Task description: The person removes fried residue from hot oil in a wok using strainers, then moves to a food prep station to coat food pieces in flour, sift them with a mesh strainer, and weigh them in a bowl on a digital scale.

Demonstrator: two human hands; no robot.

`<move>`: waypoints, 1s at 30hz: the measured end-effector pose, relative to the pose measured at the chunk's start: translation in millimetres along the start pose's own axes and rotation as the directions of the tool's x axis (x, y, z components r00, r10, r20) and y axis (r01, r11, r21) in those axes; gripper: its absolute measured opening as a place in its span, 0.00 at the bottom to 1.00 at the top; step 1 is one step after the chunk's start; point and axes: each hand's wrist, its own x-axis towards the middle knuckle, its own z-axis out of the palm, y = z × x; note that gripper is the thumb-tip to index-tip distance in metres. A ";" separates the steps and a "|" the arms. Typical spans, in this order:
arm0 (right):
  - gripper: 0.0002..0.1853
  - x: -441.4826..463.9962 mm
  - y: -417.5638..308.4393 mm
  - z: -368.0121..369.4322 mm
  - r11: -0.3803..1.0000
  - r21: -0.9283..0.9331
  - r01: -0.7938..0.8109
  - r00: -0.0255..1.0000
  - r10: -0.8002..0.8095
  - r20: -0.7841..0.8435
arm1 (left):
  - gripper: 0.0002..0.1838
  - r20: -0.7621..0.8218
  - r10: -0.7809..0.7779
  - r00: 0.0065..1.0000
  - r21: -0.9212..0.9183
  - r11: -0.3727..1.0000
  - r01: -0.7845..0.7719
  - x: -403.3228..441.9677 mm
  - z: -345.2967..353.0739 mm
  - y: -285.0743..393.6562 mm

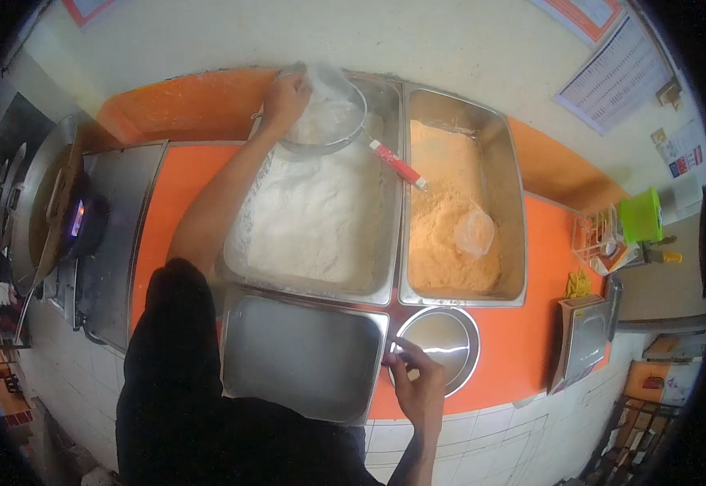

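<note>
My left hand (287, 103) is closed on a translucent plastic cup (330, 84), tilted over a round sieve (320, 147). White powder lies in the sieve, whose red-and-white handle (398, 164) reaches right over the pan's edge. Beneath the sieve, a deep metal pan (391, 243) holds white flour (308, 219). Lower down, my right hand (419, 381) hovers over a round metal bowl (452, 344), fingers loosely bent and apart. Its fingertips are near the bowl's left rim; whether they touch it I cannot tell.
Orange-tinted flour (450, 259) and another translucent cup (474, 233) are in the right-hand metal pan (513, 202). A pan of cloudy liquid (304, 356) stands nearest me. At left, a wok (41, 202) sits over a burner flame (77, 217). A green container (641, 216) is at right.
</note>
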 end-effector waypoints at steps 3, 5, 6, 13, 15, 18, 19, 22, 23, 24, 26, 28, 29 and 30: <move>0.13 -0.1 6.0 -5.9 0.985 0.124 -0.120 0.993 0.120 0.005 | 0.19 -0.069 0.056 0.996 -0.122 0.990 -0.064 14.6 -30.5 28.5; 0.13 4.8 11.1 -9.8 0.961 0.233 -0.146 0.989 0.151 -0.003 | 0.18 -0.033 0.121 0.992 -0.156 0.980 -0.125 2.3 -50.2 41.3; 0.14 11.8 9.9 -11.5 0.981 0.169 -0.090 0.995 0.097 -0.028 | 0.17 0.005 0.162 0.987 -0.161 0.974 -0.159 -7.7 -59.4 46.3; 0.17 98.0 -73.4 17.4 0.827 -0.087 0.556 0.798 -0.560 -0.222 | 0.16 0.455 0.182 0.872 -0.322 0.946 -0.030 -134.8 -92.4 55.2; 0.20 136.2 -67.2 43.1 0.708 -0.152 0.690 0.701 -0.705 -0.102 | 0.14 0.539 0.258 0.802 -0.370 0.928 -0.050 -168.4 -92.2 48.8; 0.22 175.9 -39.0 90.3 0.836 -0.065 0.544 0.815 -0.509 0.278 | 0.15 0.548 0.234 0.803 -0.361 0.932 -0.025 -196.4 -95.0 42.0; 0.24 184.0 -32.6 102.2 0.887 0.001 0.461 0.821 -0.427 0.379 | 0.16 0.533 0.221 0.816 -0.354 0.935 -0.022 -202.0 -95.2 38.9; 0.29 184.4 -21.4 127.9 0.915 0.382 0.129 0.857 -0.297 0.422 | 0.23 0.436 0.231 0.870 -0.250 0.960 -0.130 -210.4 -101.3 41.0; 0.32 181.2 -18.5 133.3 0.848 0.530 0.004 0.878 -0.257 0.403 | 0.24 0.375 0.248 0.893 -0.214 0.961 -0.177 -213.7 -104.1 46.3; 0.33 177.1 -23.2 132.3 0.847 0.530 -0.023 0.876 -0.238 0.419 | 0.24 0.336 0.225 0.915 -0.182 0.968 -0.171 -218.4 -106.6 52.0; 0.36 168.0 -37.5 125.3 0.844 0.532 -0.073 0.872 -0.205 0.445 | 0.24 0.254 0.185 0.949 -0.118 0.980 -0.160 -226.9 -107.5 63.6; 0.36 169.5 -22.4 130.0 0.814 0.581 0.021 0.897 -0.272 0.348 | 0.22 0.269 0.119 0.956 -0.116 0.989 -0.091 -239.5 -102.0 70.5; 0.37 169.2 -16.9 132.9 0.795 0.602 0.070 0.905 -0.305 0.298 | 0.21 0.275 0.087 0.958 -0.113 0.992 -0.058 -243.1 -98.3 73.0; 0.37 164.1 -21.6 131.3 0.740 0.671 0.043 0.908 -0.309 0.282 | 0.17 0.187 0.119 0.975 -0.099 0.990 -0.102 -244.6 -93.4 75.6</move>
